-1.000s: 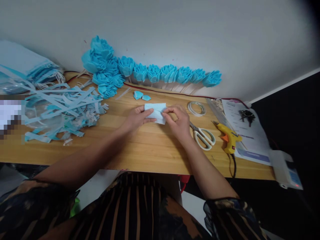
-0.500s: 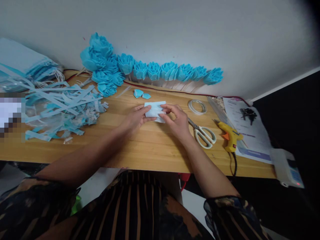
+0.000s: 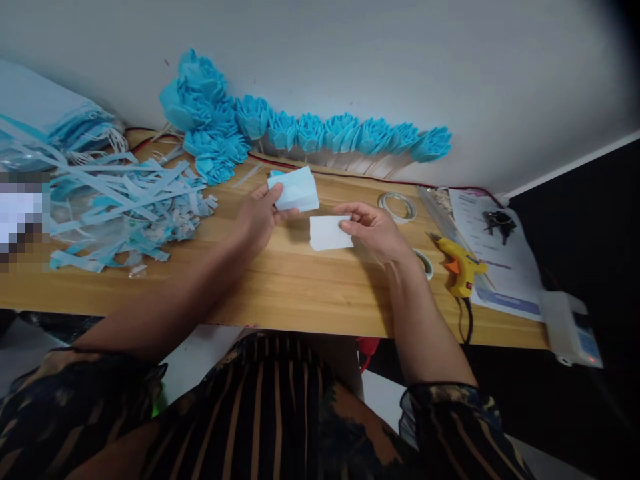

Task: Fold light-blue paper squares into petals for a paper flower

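My left hand (image 3: 263, 212) pinches a light blue rectangular sheet (image 3: 297, 189) of fabric-like material, held above the table. In my right hand (image 3: 373, 230) is a separate white rectangular sheet (image 3: 327, 233), gripped at its right end between thumb and fingers. The two pieces are apart, the blue one farther left and farther back. A small blue cut piece (image 3: 276, 173) shows only in part behind the blue sheet. Scissors (image 3: 425, 265) lie under my right wrist, with just part of a pale handle showing.
Blue fabric flowers (image 3: 341, 133) on sticks line the wall. Cut strips (image 3: 135, 207) are heaped left, before a stack of face masks (image 3: 55, 113). On the right lie a tape roll (image 3: 397, 207), a yellow glue gun (image 3: 461, 267), printed paper (image 3: 505, 267) and keys (image 3: 499, 225).
The layers that both hands held together have come apart. My left hand has moved back and left with the blue sheet; my right has moved right with the white one, covering most of the scissors.
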Motion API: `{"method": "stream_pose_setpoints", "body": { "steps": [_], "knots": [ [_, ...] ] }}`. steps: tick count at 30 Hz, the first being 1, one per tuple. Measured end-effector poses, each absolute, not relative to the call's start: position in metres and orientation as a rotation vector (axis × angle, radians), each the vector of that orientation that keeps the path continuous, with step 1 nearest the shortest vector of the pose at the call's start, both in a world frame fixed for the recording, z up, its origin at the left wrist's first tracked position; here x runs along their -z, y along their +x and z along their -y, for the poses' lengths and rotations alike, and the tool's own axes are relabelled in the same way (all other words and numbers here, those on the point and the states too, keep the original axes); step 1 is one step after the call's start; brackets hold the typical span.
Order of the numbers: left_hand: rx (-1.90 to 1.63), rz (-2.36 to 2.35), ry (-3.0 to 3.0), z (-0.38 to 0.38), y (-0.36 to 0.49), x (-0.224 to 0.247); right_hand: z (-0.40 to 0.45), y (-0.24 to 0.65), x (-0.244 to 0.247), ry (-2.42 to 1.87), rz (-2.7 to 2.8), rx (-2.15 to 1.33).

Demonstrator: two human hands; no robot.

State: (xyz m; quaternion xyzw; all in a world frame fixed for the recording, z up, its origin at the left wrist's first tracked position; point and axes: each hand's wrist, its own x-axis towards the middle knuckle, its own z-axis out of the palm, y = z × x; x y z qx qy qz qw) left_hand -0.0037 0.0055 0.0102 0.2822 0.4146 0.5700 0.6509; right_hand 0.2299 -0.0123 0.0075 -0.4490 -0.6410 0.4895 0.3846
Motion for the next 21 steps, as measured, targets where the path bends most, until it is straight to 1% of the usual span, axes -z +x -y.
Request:
{"method": "stream_pose_setpoints", "body": {
  "steps": [3,7,10,15,18,21],
  "knots": [
    [-1.298,-0.928,0.672,-0.007,-0.005,-0.009,0.008,0.230,0.004,-1.262,1.691,-1.227],
    [-1.276,-0.935,0.694,-0.005,-0.003,-0.011,0.006,0.225,0.016,-1.448,1.810,-0.930],
    [-1.282,-0.950,0.680,-0.002,0.000,-0.014,0.008,0.222,0.012,-1.524,1.913,-0.785],
    [-1.264,-0.907,0.672,0.000,0.001,-0.014,0.014,0.219,0.001,-1.627,2.018,-0.658],
    [-1.230,-0.898,0.665,0.000,0.002,-0.011,0.014,0.221,-0.001,-1.619,2.071,-0.528],
    [-1.195,-0.879,0.646,0.001,0.004,-0.006,0.014,0.221,-0.001,-1.478,1.959,-0.383]
  ]
}}
